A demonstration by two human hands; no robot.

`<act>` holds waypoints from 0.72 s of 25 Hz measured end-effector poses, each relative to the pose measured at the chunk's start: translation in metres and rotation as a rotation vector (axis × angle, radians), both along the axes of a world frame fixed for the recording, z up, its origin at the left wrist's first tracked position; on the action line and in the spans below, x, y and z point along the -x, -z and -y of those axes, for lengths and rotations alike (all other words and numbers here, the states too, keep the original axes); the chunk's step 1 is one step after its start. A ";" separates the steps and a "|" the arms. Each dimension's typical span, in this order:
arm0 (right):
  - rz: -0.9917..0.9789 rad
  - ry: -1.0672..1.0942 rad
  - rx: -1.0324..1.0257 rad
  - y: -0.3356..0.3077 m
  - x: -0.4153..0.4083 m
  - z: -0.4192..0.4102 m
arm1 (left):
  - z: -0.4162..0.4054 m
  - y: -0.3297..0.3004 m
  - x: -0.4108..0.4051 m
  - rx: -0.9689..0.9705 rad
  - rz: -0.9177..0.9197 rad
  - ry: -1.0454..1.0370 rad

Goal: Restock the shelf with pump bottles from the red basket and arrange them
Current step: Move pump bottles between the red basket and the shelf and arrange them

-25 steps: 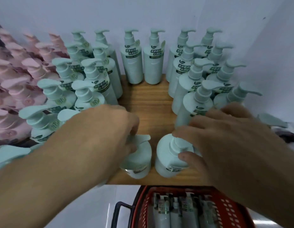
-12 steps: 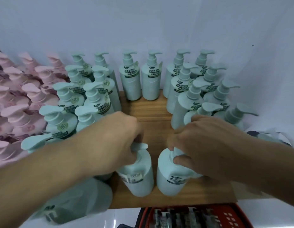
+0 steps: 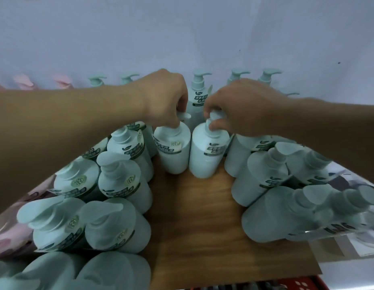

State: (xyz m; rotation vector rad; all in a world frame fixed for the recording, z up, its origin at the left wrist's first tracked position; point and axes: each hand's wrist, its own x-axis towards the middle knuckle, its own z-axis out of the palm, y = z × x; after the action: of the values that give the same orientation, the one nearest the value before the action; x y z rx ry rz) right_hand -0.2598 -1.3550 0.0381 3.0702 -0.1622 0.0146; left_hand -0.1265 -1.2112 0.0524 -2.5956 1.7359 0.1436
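Two pale green pump bottles stand side by side deep in the middle gap of the wooden shelf (image 3: 194, 206). My left hand (image 3: 165, 99) grips the pump neck of the left bottle (image 3: 173, 151). My right hand (image 3: 236, 107) pinches the pump neck of the right bottle (image 3: 207, 155). Both bottles sit just in front of a back-row bottle (image 3: 198, 95) against the wall. Only a red sliver of the basket (image 3: 295, 284) shows at the bottom edge.
Rows of matching green bottles flank the gap on the left (image 3: 119, 181) and right (image 3: 265, 176). Pink pump bottles (image 3: 8, 233) fill the far left. A white wall (image 3: 182, 34) closes the back. Bare wood lies between the rows toward the front edge.
Both hands have carried their bottles from the shelf's front edge back along the middle gap to the rear row. The view has moved closer over the shelf.
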 end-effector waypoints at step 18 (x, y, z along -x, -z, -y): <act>-0.013 0.189 -0.174 0.035 -0.078 0.050 | 0.041 0.031 -0.072 0.044 -0.050 -0.084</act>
State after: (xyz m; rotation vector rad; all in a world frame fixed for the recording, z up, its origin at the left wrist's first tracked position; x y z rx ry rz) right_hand -0.1814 -1.4053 0.0035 3.2112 -0.4766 -0.0306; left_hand -0.0550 -1.2524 0.0214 -2.7207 1.6638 0.1746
